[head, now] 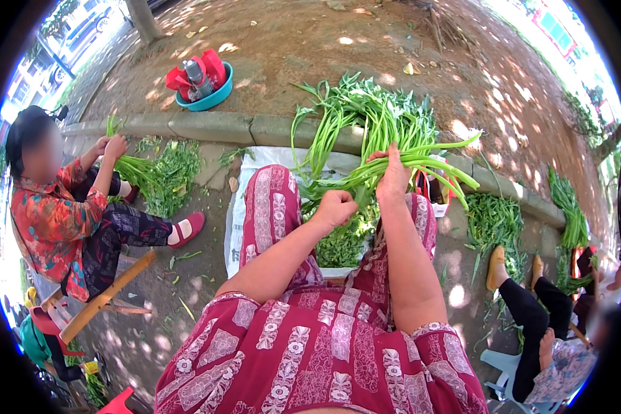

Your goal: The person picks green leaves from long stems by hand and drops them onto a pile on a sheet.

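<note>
A bunch of long green leafy stems [434,163] is gripped in my right hand [393,173], with the pale stem ends pointing right and the leaves towards the left. My left hand [335,209] is curled beside the leafy end, in front of my knees; whether its fingers pinch a leaf or stem I cannot tell. Beyond my hands a large heap of the same greens [378,116] lies over the kerb. Between my legs, picked leaves [341,246] lie on a white plastic sheet [235,227].
A stone kerb [212,128] crosses ahead. A turquoise basin [207,103] with red bags and a bottle stands on the soil. At left a seated person [57,207] handles greens beside a leaf pile [173,178]. Other people sit at right near more greens [494,220].
</note>
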The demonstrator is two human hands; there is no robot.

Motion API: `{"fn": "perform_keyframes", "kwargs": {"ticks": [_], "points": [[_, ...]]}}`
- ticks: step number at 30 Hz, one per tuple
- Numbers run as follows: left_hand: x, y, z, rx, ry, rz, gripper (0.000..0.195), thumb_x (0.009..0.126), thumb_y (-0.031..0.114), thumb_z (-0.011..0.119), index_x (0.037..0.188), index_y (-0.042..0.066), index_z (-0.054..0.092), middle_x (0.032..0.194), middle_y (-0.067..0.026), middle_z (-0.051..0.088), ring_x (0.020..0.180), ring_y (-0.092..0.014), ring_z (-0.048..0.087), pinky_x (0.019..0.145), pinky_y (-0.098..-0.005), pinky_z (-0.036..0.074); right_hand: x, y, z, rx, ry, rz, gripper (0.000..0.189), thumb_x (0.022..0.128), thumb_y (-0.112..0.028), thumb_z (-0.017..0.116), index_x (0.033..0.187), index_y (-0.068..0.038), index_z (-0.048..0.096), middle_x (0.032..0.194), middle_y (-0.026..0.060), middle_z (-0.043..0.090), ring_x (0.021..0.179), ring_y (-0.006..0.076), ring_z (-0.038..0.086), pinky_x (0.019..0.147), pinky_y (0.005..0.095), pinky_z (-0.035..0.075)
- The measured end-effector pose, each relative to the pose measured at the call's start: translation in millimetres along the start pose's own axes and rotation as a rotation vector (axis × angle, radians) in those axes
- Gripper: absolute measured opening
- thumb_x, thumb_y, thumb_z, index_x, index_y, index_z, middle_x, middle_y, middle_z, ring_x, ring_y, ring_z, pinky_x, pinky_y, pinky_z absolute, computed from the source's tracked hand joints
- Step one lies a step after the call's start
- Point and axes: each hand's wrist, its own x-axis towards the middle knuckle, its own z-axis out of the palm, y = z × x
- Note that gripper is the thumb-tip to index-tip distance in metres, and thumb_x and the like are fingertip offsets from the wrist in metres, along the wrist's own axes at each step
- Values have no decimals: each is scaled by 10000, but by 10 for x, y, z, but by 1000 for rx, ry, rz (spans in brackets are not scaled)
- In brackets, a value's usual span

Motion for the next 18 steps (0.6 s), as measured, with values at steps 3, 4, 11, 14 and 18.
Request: {"fn": "perform_keyframes", "kwargs": {"ticks": [3,4,11,14,18], "points": [[-30,-88,70,135,-54,31,65,712,48,550,696,-7,580,609,-57,563,480,-116,528,367,-254,409,104,-130,-40,30,4,-30,220,847,-223,589,822,-51,455,625,116,577,507,225,557,492,363,488],[-46,-75,85,137,-86,26,73,712,46,548,712,-13,590,619,-62,569,487,-118,533,366,-254,412,159,-161,-87,62,13,-36,224,849,-223,588,831,-46,451,624,117,575,507,225,554,498,364,487],[-39,12,-18,-373,-39,-105,113,741,29,515,774,-17,612,672,-68,586,503,-116,539,376,-234,432,157,-218,-69,115,86,-51,239,856,-231,580,870,-43,434,619,111,563,504,224,546,506,365,485],[-65,81,-19,-416,-38,-70,112,764,53,543,828,-14,607,705,-67,590,503,-115,535,388,-238,432,182,-162,-117,138,25,-30,247,852,-229,587,887,-49,422,622,106,560,502,226,547,502,367,484],[-65,88,23,-492,-35,-58,129,776,107,612,864,15,591,718,-57,579,510,-117,534,412,-252,437,69,-53,-34,106,40,36,228,840,-215,604,856,-64,434,637,106,566,514,227,559,506,362,487]]}}
